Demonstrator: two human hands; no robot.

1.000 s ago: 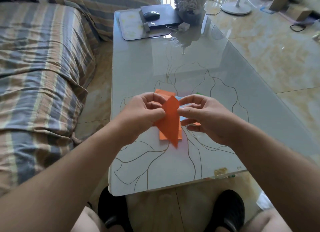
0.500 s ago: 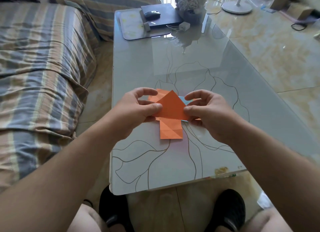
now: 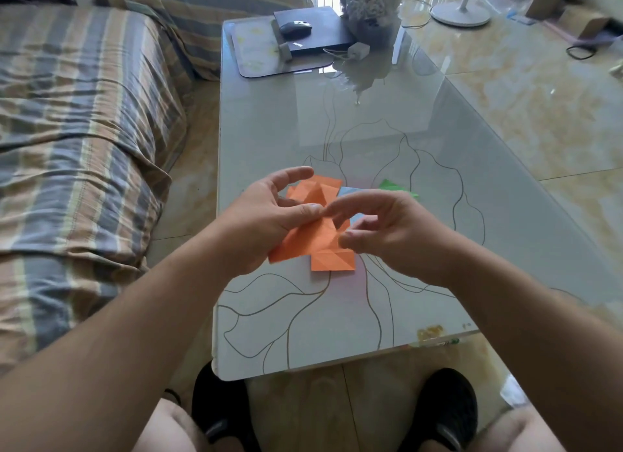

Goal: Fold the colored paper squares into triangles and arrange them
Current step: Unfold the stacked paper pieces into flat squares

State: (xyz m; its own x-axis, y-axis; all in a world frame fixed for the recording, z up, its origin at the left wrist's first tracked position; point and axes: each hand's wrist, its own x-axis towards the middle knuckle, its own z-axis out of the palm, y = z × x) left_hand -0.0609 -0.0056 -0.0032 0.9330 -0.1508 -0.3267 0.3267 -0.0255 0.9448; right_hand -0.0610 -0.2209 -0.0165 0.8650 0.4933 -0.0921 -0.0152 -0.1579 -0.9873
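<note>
An orange paper [image 3: 308, 240], creased and partly folded, is held just above the glass table [image 3: 337, 316]. My left hand [image 3: 266, 222] grips its left side, thumb on top and forefinger stretched out. My right hand [image 3: 394, 230] pinches its right edge between curled fingers and thumb. Under it an orange folded square [image 3: 332, 263] lies flat on the table. Another orange folded piece [image 3: 325, 185] lies behind my left hand. A blue paper [image 3: 350, 192] and a green paper [image 3: 396, 185] peek out behind my right hand, mostly hidden.
At the table's far end are a mat [image 3: 256, 53], a black notebook [image 3: 323, 30] with a mouse [image 3: 295, 27], a charger [image 3: 358, 50] and a vase [image 3: 371, 9]. A striped sofa [image 3: 74, 121] runs along the left. My shoes [image 3: 219, 404] are under the near table edge.
The held orange paper has turned from pointing upright to lying lower and slanted down to the left. My right forefinger has come across to meet my left thumb.
</note>
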